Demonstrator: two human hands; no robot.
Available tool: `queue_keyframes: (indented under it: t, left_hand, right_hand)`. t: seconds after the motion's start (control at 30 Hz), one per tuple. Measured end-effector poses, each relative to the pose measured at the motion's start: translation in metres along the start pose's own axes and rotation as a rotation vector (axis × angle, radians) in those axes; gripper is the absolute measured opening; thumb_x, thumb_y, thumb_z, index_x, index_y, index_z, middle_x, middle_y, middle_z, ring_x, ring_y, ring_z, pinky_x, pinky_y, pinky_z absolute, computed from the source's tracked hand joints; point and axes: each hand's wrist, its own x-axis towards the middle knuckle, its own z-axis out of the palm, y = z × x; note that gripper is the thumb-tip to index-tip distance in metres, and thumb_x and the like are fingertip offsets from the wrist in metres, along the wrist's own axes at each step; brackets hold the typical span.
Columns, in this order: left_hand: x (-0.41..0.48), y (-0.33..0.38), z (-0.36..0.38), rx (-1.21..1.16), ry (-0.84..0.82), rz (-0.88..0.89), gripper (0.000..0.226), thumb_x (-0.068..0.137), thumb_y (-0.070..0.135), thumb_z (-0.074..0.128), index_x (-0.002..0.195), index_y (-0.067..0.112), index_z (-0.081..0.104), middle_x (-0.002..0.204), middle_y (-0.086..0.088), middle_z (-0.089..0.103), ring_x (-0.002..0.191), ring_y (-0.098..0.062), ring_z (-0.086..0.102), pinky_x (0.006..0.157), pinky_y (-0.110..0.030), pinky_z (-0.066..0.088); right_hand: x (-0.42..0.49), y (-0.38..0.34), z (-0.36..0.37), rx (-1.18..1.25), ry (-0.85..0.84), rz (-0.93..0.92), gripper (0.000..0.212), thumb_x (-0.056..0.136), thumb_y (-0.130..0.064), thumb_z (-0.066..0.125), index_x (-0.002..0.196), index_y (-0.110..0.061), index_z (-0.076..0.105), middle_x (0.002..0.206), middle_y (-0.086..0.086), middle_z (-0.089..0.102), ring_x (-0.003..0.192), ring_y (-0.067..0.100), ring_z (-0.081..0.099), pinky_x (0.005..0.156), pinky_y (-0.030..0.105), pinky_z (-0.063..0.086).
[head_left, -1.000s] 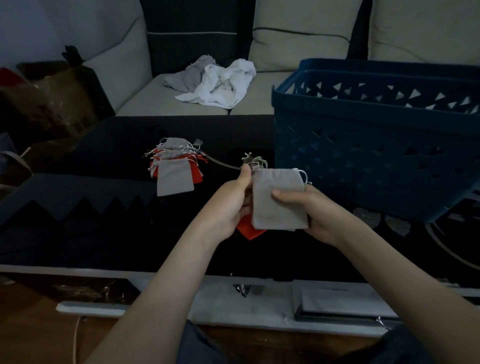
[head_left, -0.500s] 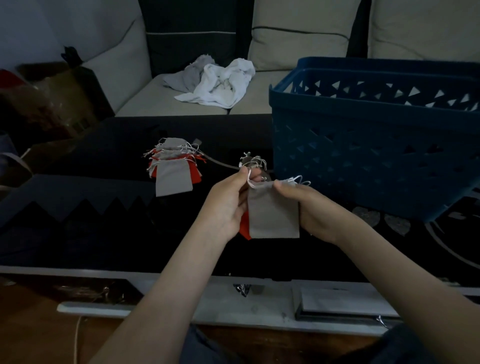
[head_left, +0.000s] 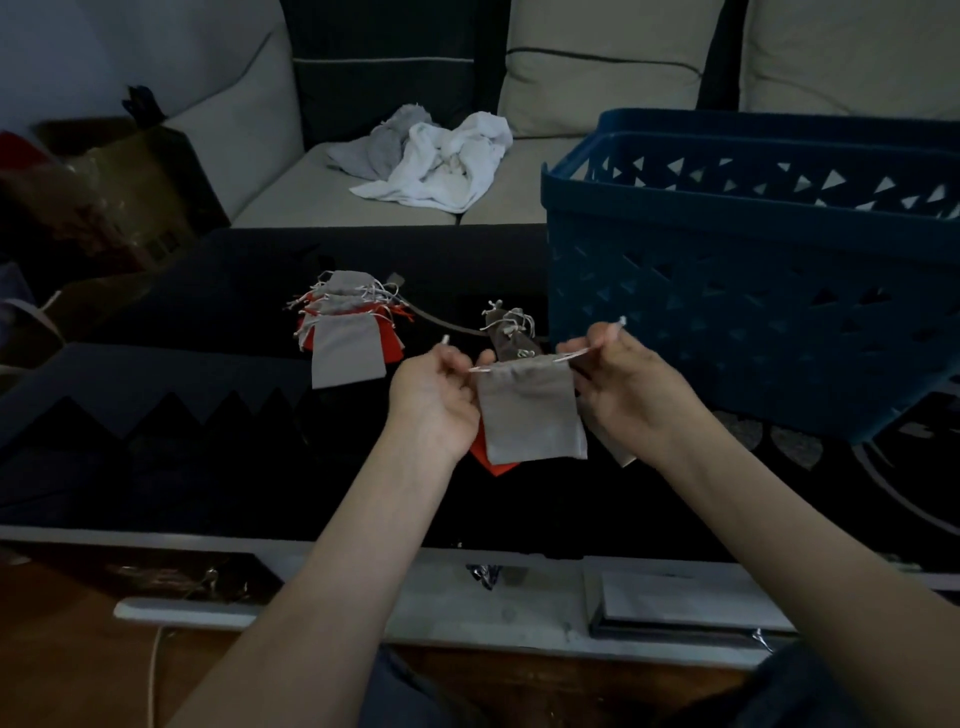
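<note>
A small grey fabric drawstring pouch (head_left: 530, 410) is held up above the dark-topped bench (head_left: 234, 467), hanging upright with its gathered mouth at the top and its flat bottom edge lowest. It is flanked by the two hands: the left hand (head_left: 441, 395) is at nine o'clock of the pouch and the right hand (head_left: 628, 395) at three o'clock, both level with its mouth and close against its upper corners. The hands are kept apart, with the pouch between them. The white drawstring cords (head_left: 584, 353) are pinched, one on each side, between curled fingers and thumb, and are drawn outward from the mouth toward ten o'clock and two o'clock. A flat red fabric pouch (head_left: 496, 462) is seen beneath the grey one at seven o'clock, partly hidden by it. A dark brown pouch with knotted cords (head_left: 511, 338) lies on the bench just beyond, at twelve o'clock. A stack of grey and red pouches (head_left: 345, 338) is laid on the bench at ten o'clock, well apart from the left hand. A dark blue plastic basket with triangular cut-outs (head_left: 753, 312) stands at two o'clock, near the right hand. Crumpled white and grey cloths (head_left: 436, 161) are left on the pale sofa seat (head_left: 291, 192) at eleven o'clock, beyond the bench.
</note>
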Motion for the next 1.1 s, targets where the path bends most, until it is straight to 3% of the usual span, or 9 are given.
queue_keyframes:
  t: [0.07, 0.17, 0.3, 0.47, 0.57, 0.63, 0.8, 1.0, 1.1]
  left_hand:
    - [0.003, 0.003, 0.000, -0.124, 0.034, 0.051, 0.036, 0.101, 0.015, 0.036, 0.066, 0.015, 0.043, 0.042, 0.003, 0.040, 0.065, -0.015, 0.057, 0.068, -0.029, 0.046]
    - [0.001, 0.002, 0.002, -0.072, -0.024, 0.116, 0.031, 0.101, 0.016, 0.038, 0.071, 0.016, 0.045, 0.037, 0.008, 0.036, 0.040, -0.006, 0.041, 0.063, -0.022, 0.041]
    - [-0.001, -0.003, -0.002, 0.382, -0.178, 0.273, 0.035, 0.103, 0.022, 0.037, 0.071, 0.016, 0.048, 0.044, 0.008, 0.031, 0.041, -0.006, 0.034, 0.056, -0.021, 0.034]
    - [-0.012, -0.018, 0.005, 0.911, -0.297, 0.375, 0.047, 0.104, 0.036, 0.027, 0.080, 0.009, 0.057, 0.039, 0.012, 0.043, 0.038, 0.002, 0.041, 0.049, -0.019, 0.034]
    - [-0.019, -0.026, 0.010, 0.972, -0.440, 0.321, 0.078, 0.093, 0.066, 0.028, 0.099, -0.004, 0.061, 0.075, -0.008, 0.069, 0.077, -0.012, 0.068, 0.078, -0.031, 0.055]
    - [-0.019, -0.029, 0.008, 1.123, -0.457, 0.361, 0.088, 0.074, 0.083, 0.035, 0.115, 0.011, 0.062, 0.106, -0.009, 0.069, 0.103, -0.019, 0.065, 0.096, -0.041, 0.049]
    - [-0.015, -0.030, 0.006, 1.219, -0.317, 0.492, 0.042, 0.100, 0.045, 0.035, 0.108, 0.018, 0.066, 0.104, -0.006, 0.069, 0.101, -0.018, 0.063, 0.096, -0.044, 0.048]
    - [-0.012, -0.023, 0.008, 1.193, -0.272, 0.482, 0.034, 0.096, 0.020, 0.035, 0.104, 0.009, 0.067, 0.100, -0.011, 0.069, 0.098, -0.023, 0.064, 0.094, -0.047, 0.048]
    - [-0.010, -0.022, 0.007, 1.136, -0.302, 0.422, 0.032, 0.093, 0.016, 0.038, 0.091, 0.005, 0.068, 0.078, -0.002, 0.070, 0.083, -0.019, 0.065, 0.084, -0.036, 0.052]
  right_hand:
    - [0.001, -0.005, -0.001, 0.091, 0.027, -0.078, 0.055, 0.101, -0.013, 0.030, 0.056, -0.021, 0.062, 0.055, -0.003, 0.057, 0.066, 0.011, 0.065, 0.079, 0.028, 0.051]
    - [-0.001, -0.010, 0.004, 0.108, 0.026, -0.120, 0.036, 0.101, -0.008, 0.030, 0.071, -0.013, 0.049, 0.047, -0.003, 0.043, 0.050, 0.010, 0.051, 0.067, 0.026, 0.055]
    - [-0.005, -0.015, 0.006, -0.159, -0.050, -0.202, 0.022, 0.100, -0.016, 0.037, 0.084, -0.011, 0.052, 0.050, -0.004, 0.038, 0.047, 0.010, 0.038, 0.053, 0.022, 0.045]
    - [-0.011, -0.008, 0.019, -0.585, -0.080, -0.288, 0.012, 0.097, -0.003, 0.046, 0.094, -0.013, 0.050, 0.050, -0.004, 0.051, 0.044, 0.003, 0.044, 0.048, 0.013, 0.036]
    - [-0.013, -0.002, 0.027, -0.676, -0.096, -0.267, 0.013, 0.095, -0.004, 0.050, 0.087, -0.014, 0.053, 0.057, -0.002, 0.055, 0.051, 0.003, 0.051, 0.052, 0.015, 0.041]
    - [-0.013, -0.001, 0.028, -0.737, -0.128, -0.294, 0.018, 0.093, -0.002, 0.051, 0.081, -0.014, 0.055, 0.061, -0.010, 0.057, 0.058, 0.001, 0.053, 0.057, 0.014, 0.042]
    - [-0.014, -0.002, 0.031, -0.905, -0.125, -0.275, 0.021, 0.092, 0.002, 0.051, 0.086, -0.018, 0.052, 0.062, -0.009, 0.056, 0.060, 0.001, 0.054, 0.060, 0.015, 0.043]
    - [-0.013, -0.005, 0.030, -0.891, -0.106, -0.182, 0.033, 0.087, -0.002, 0.061, 0.105, -0.027, 0.049, 0.059, -0.008, 0.061, 0.065, 0.001, 0.060, 0.070, 0.019, 0.047]
    - [-0.012, -0.007, 0.026, -0.897, -0.063, -0.179, 0.024, 0.090, -0.001, 0.056, 0.097, -0.025, 0.059, 0.065, -0.004, 0.067, 0.072, 0.009, 0.065, 0.076, 0.027, 0.051]
